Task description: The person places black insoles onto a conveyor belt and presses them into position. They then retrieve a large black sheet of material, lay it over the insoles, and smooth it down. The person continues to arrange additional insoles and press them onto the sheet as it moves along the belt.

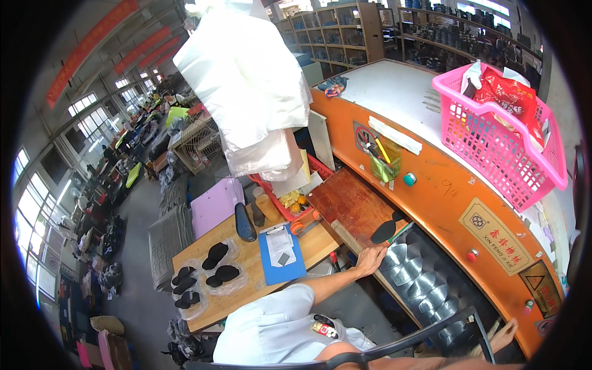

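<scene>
Black sole piece (383, 232): lies on the red-brown work plate (351, 206), just beyond the left hand (370, 259), long axis slanting up and away to the right. Left hand: fingers spread, resting on the plate edge, holding nothing. Right hand: out of view. Pink basket (493, 145), well beyond: red packet (509, 94), papers.

Sunlit factory hall (123, 203), windows (28, 203), shelving (345, 31)
</scene>
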The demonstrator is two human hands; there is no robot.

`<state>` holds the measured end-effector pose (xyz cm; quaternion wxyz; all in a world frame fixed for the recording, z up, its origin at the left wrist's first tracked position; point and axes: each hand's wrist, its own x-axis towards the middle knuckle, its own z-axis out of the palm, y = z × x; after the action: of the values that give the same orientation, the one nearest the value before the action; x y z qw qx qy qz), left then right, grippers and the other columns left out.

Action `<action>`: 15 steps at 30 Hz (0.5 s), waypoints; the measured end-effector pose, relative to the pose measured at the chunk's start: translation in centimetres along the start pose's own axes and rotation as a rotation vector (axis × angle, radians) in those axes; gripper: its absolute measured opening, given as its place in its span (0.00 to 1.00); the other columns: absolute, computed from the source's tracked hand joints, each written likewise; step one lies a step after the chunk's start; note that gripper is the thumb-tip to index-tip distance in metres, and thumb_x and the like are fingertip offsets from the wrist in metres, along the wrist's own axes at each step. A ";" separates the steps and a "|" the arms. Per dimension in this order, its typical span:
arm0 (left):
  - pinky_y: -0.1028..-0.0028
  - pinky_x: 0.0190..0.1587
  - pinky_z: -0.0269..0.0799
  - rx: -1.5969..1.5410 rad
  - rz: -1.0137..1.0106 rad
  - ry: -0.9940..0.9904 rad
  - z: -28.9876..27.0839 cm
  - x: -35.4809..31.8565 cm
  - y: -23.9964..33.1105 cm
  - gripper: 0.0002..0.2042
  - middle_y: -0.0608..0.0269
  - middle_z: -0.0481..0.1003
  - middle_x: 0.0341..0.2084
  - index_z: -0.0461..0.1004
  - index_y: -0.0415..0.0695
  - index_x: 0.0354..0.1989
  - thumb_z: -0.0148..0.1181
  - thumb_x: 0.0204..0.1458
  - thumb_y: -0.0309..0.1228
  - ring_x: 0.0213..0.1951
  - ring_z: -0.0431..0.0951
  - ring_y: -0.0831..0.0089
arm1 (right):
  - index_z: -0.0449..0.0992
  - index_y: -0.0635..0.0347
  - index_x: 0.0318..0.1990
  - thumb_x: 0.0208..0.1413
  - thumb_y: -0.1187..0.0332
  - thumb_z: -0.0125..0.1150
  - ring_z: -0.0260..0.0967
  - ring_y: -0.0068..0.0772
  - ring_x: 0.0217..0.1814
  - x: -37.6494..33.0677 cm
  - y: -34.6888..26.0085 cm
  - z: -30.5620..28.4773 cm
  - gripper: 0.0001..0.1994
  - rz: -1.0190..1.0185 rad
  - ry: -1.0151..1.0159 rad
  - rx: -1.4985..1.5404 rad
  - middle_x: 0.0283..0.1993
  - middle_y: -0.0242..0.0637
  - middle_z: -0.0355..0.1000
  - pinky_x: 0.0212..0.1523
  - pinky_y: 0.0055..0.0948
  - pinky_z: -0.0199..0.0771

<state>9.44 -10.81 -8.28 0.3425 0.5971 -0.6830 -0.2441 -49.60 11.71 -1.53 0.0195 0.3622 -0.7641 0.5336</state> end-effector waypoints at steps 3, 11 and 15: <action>0.48 0.38 0.73 -0.018 -0.039 -0.012 -0.1 1.0 1.2 0.21 0.43 0.79 0.26 0.81 0.40 0.35 0.52 0.69 0.47 0.35 0.81 0.40 | 0.83 0.66 0.57 0.71 0.43 0.53 0.80 0.58 0.54 -5.7 0.1 0.0 0.31 0.079 0.076 0.053 0.50 0.61 0.82 0.55 0.48 0.77; 0.47 0.38 0.74 -0.013 -0.027 -0.033 -0.7 0.9 2.0 0.19 0.43 0.80 0.27 0.82 0.42 0.35 0.55 0.67 0.46 0.36 0.82 0.41 | 0.80 0.71 0.47 0.75 0.49 0.48 0.79 0.58 0.43 -13.7 5.8 1.4 0.28 0.372 0.017 -0.611 0.42 0.56 0.81 0.45 0.50 0.76; 0.45 0.41 0.75 -0.030 -0.002 -0.059 -0.9 0.9 1.6 0.17 0.40 0.80 0.30 0.81 0.43 0.35 0.56 0.66 0.44 0.39 0.81 0.38 | 0.79 0.67 0.49 0.76 0.46 0.42 0.78 0.61 0.44 -14.0 8.4 2.1 0.29 0.333 0.029 -0.643 0.43 0.55 0.80 0.44 0.53 0.74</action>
<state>9.05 -11.36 -6.39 0.3308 0.5850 -0.6886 -0.2722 -43.35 18.89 -14.97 0.0560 0.2005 -0.9410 0.2667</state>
